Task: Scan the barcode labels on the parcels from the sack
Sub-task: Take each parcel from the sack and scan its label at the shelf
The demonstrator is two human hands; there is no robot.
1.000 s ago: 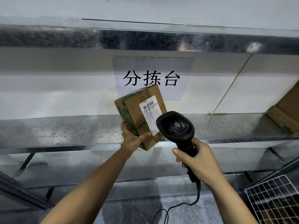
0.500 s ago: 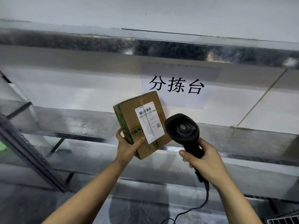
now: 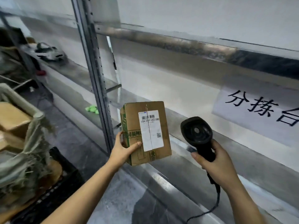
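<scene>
Hands [image 3: 123,151]: parcel [image 3: 150,123] left, scanner [image 3: 196,135] right.

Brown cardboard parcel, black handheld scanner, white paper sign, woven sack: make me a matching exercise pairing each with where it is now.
Things:
1. brown cardboard parcel
2. black handheld scanner
3. white paper sign
4. woven sack

Places:
A. on the wall, right
B. in the left hand
C. far left, on a black crate
D. in the right hand

Pairs: 1-B, 2-D, 3-A, 4-C
</scene>
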